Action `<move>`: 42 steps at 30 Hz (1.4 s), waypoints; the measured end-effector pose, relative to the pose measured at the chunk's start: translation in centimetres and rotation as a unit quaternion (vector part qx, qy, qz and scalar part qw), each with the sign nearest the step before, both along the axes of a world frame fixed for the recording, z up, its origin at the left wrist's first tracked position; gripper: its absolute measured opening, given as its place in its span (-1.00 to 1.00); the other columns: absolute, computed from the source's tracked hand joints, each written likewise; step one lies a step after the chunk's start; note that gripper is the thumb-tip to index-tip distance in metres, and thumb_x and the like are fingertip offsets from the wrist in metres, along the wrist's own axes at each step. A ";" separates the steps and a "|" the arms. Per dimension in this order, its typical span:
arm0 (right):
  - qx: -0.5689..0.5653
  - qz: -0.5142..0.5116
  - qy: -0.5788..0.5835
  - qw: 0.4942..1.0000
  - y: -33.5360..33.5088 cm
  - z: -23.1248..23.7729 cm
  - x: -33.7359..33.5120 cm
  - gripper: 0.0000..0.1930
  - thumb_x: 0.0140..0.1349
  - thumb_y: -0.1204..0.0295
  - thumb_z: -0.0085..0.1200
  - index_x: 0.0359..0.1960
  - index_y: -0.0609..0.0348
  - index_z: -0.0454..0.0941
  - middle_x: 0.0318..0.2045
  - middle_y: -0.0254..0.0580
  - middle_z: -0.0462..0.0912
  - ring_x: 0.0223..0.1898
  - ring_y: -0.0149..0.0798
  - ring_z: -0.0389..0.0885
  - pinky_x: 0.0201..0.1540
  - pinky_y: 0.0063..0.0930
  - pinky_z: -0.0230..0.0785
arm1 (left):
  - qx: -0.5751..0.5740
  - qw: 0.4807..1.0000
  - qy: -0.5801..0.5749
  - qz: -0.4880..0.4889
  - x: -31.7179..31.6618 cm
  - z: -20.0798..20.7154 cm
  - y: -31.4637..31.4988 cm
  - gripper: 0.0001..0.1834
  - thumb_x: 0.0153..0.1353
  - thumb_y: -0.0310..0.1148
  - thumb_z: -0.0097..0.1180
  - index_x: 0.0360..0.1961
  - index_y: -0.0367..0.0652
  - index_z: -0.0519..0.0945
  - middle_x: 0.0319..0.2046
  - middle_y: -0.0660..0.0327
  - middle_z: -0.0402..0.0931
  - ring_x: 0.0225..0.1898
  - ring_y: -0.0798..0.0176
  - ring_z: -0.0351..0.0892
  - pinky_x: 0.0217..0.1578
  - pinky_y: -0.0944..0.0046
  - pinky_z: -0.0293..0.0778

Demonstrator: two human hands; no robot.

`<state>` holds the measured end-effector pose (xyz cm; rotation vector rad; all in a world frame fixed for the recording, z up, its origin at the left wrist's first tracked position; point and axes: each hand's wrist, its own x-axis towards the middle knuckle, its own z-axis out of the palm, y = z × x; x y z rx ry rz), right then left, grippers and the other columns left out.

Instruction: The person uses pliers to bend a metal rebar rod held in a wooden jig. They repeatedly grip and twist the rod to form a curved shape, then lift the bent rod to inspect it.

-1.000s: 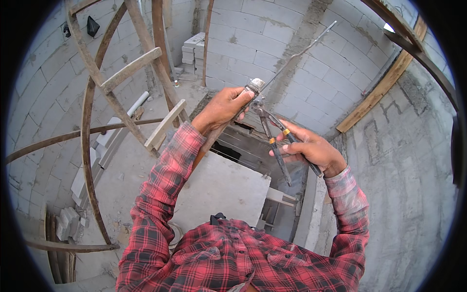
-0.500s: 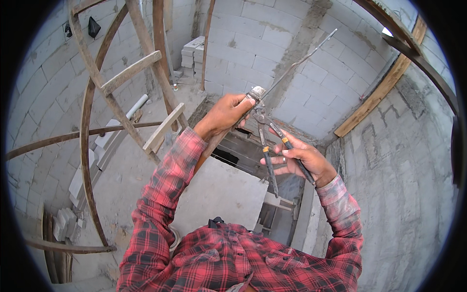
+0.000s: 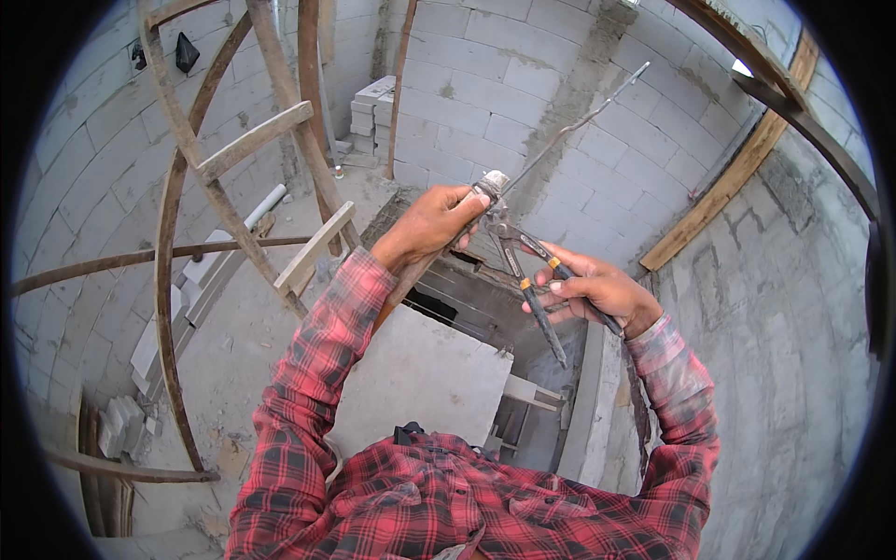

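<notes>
My left hand [image 3: 431, 220] is closed round the upper end of a wooden pole [image 3: 399, 289], with the thumb near its tip. Dark wire [image 3: 486, 189] is wound about that tip. From there a thin, slightly bent metal rod [image 3: 579, 126] slants up to the right. In my right hand [image 3: 599, 287] is a pair of pliers [image 3: 530, 297] with black and orange handles spread apart. The fingers lie between and around the handles. The jaws are at the wire-wound tip, just right of my left thumb; whether they grip the wire cannot be made out.
A wooden ladder [image 3: 224, 191] and curved-looking timbers stand at left. Below my hands lies a grey slab [image 3: 425, 373] beside an opening in the floor. Pale block walls [image 3: 467, 84] surround the space, with a wooden plank [image 3: 737, 196] against the right one.
My right hand has moved right with the pliers, and their handles have swung to the right. My left hand keeps hold of the pole in nearly the same place.
</notes>
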<state>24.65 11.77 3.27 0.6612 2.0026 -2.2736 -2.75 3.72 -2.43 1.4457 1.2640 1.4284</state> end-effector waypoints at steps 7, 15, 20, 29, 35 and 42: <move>0.042 0.011 0.002 0.999 -1.2 -0.4 0.4 -0.22 0.39 0.48 0.01 0.57 0.00 -0.13 0.14 -0.19 0.32 0.24 -0.03 0.51 0.27 0.03 0.40 | -0.009 0.999 -0.018 -0.026 0.8 -0.7 0.5 -0.61 0.51 -0.12 -0.04 -0.25 -0.26 0.58 -0.50 0.37 0.47 -0.55 0.55 0.41 -0.55 0.50 0.32; 0.013 -0.002 0.021 1.000 -1.0 -0.9 1.3 -0.22 0.41 0.45 -0.03 0.57 0.04 -0.19 0.14 -0.19 0.31 0.27 0.01 0.47 0.30 0.19 0.30 | 0.003 0.998 -0.032 -0.047 0.7 -0.3 0.4 -0.61 0.52 -0.12 -0.08 -0.27 -0.24 0.57 -0.50 0.37 0.46 -0.55 0.56 0.41 -0.54 0.51 0.37; -0.003 0.000 0.029 1.000 -1.2 -0.6 1.5 -0.22 0.43 0.44 -0.06 0.57 0.05 -0.23 0.13 -0.19 0.31 0.25 0.06 0.49 0.32 0.24 0.26 | 0.008 0.999 -0.023 -0.043 1.0 -0.3 0.2 -0.61 0.52 -0.12 -0.08 -0.28 -0.22 0.57 -0.51 0.38 0.45 -0.57 0.56 0.42 -0.55 0.51 0.38; 0.013 -0.007 0.013 1.000 -1.2 0.4 1.8 -0.28 0.48 0.38 -0.09 0.57 0.01 -0.18 0.01 -0.24 0.41 -0.01 -0.24 0.58 0.09 -0.30 0.51 | 0.004 1.000 -0.012 -0.026 1.3 0.3 -0.4 -0.60 0.52 -0.09 -0.07 -0.27 -0.22 0.56 -0.52 0.37 0.45 -0.58 0.55 0.40 -0.57 0.52 0.34; 0.038 -0.009 -0.007 0.999 -1.9 0.2 1.5 -0.32 0.48 0.38 -0.10 0.56 -0.04 -0.10 -0.21 -0.35 0.52 -0.22 -0.47 0.52 -0.10 -0.53 0.47 | 0.001 1.000 -0.004 -0.015 1.9 0.9 -0.7 -0.57 0.52 -0.05 -0.08 -0.30 -0.22 0.54 -0.54 0.37 0.43 -0.61 0.55 0.38 -0.61 0.50 0.32; 0.051 0.002 0.011 0.999 -3.3 -0.2 2.4 -0.38 0.53 0.38 -0.18 0.55 0.04 -0.11 -0.21 -0.21 0.51 -0.30 -0.38 0.47 -0.15 -0.45 0.41 | -0.039 0.999 -0.004 -0.022 2.7 2.6 -1.5 -0.53 0.52 -0.01 -0.08 -0.33 -0.21 0.53 -0.59 0.38 0.43 -0.68 0.54 0.37 -0.64 0.50 0.30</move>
